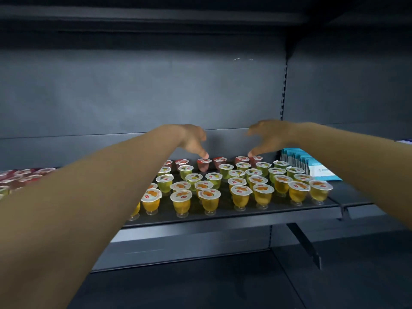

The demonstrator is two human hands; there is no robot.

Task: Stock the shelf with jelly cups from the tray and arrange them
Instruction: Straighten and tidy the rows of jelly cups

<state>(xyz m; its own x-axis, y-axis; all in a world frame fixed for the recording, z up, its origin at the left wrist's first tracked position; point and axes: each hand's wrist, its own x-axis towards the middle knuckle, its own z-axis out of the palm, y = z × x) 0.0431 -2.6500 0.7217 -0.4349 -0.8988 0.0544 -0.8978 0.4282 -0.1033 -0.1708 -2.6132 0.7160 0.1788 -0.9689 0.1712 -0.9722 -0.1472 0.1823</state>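
Note:
Several jelly cups stand in rows on the dark shelf: orange ones in front, green ones in the middle, red ones at the back. My left hand reaches over them, its fingertips touching the lid of a red cup in the back row. My right hand hovers with fingers spread, a fingertip on the lid of another red cup. Neither hand grips a cup. The tray with red cups shows at the far left, partly hidden by my left arm.
Blue and white packets stand in a row on the shelf right of the cups. The grey back wall rises behind. A lower shelf lies below, with a slanted bracket at the right.

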